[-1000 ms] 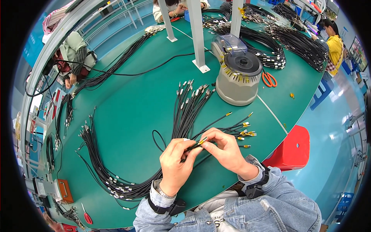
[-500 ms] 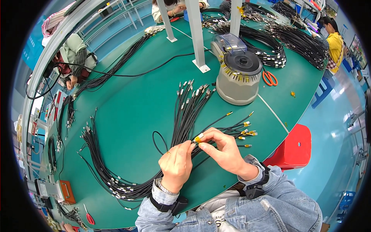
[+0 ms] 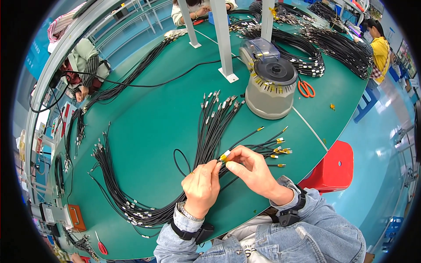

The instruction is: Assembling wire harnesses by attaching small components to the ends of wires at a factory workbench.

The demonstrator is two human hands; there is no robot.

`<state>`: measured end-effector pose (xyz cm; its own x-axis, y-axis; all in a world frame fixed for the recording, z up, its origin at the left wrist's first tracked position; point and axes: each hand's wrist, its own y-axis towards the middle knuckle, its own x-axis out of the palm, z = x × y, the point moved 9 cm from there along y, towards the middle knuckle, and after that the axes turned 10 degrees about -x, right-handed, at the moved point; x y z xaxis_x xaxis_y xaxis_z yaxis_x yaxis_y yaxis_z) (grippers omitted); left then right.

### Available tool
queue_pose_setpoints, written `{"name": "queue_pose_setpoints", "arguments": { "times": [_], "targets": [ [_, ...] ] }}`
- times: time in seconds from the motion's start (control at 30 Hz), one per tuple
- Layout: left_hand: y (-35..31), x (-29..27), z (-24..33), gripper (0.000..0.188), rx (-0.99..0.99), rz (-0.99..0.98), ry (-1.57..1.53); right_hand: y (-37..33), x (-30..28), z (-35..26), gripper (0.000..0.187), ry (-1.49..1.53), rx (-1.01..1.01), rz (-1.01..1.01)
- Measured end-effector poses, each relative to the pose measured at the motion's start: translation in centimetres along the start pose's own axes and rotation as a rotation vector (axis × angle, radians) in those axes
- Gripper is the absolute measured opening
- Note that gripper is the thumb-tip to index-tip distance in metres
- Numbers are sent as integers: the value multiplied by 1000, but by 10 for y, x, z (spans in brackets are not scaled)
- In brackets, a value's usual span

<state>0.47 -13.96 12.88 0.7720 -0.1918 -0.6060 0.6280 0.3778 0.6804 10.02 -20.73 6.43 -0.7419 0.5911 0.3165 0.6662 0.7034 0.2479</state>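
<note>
My left hand (image 3: 201, 186) pinches a black cable (image 3: 220, 161) just below its end. A piece of yellow tape (image 3: 225, 156) wraps that end, and the thumb and fingers of my right hand (image 3: 251, 168) close on it. Under both hands runs a thick bundle of black cables (image 3: 164, 215), curving from the left toward the middle, with white tags along it. To the right of my hands, several cable ends with yellow tape (image 3: 280, 150) fan out on the green table. Further ends with bare metal connectors (image 3: 219, 103) point away from me.
Beyond the cables stands a round tape dispenser (image 3: 269, 98) with a black top. Orange scissors (image 3: 306, 89) lie beside it. Grey posts (image 3: 223, 44) rise from the table (image 3: 153, 118). A red stool (image 3: 335, 168) is at the right edge. Several people sit around the table.
My hands stay at nearly the same place. The right fingers and the taped cable end have shifted very slightly.
</note>
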Motion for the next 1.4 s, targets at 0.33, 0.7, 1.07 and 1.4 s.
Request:
{"name": "queue_pose_setpoints", "arguments": {
  "times": [0.33,0.7,1.07,1.4],
  "targets": [
    [1,3,-1,12,-64,-62,-28,0,0,-8,6,-124,-138,-29],
    [-6,20,-33,9,-573,-309,-550,0,-4,-11,6,-170,-150,-12],
    [-24,46,-40,18,-973,-591,-1070,2,-5,-9,7,-155,-101,-39],
    [-32,58,-42,20,-1142,-623,-1262,2,-10,0,9,76,14,71]
  ]
}}
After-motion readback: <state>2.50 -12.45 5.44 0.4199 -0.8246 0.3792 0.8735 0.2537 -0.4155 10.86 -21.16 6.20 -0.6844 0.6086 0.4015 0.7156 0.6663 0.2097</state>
